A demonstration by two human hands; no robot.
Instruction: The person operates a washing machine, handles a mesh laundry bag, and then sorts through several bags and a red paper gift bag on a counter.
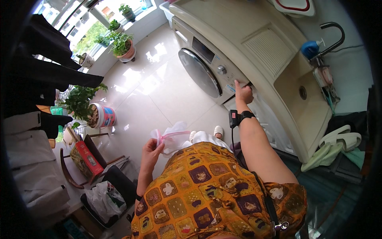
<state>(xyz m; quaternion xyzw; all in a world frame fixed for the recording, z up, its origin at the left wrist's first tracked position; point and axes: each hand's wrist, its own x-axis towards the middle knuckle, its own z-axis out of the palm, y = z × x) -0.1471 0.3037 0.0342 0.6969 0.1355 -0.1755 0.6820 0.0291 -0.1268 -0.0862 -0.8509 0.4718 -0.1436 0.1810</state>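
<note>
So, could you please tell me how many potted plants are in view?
5: two on the windowsill, one on the floor below, one small by the window, one in a bucket. More may be hidden.

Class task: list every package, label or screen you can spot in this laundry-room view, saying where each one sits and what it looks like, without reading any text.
Display screen: dark rectangle on the washing machine's front panel, above the round door.
Label sticker: small blue-and-white patch on the panel, just left of the right hand.
Red box: oblong carton on a wooden chair, lower left.
Blue pump bottle: rounded, beside the sink tap.
</note>
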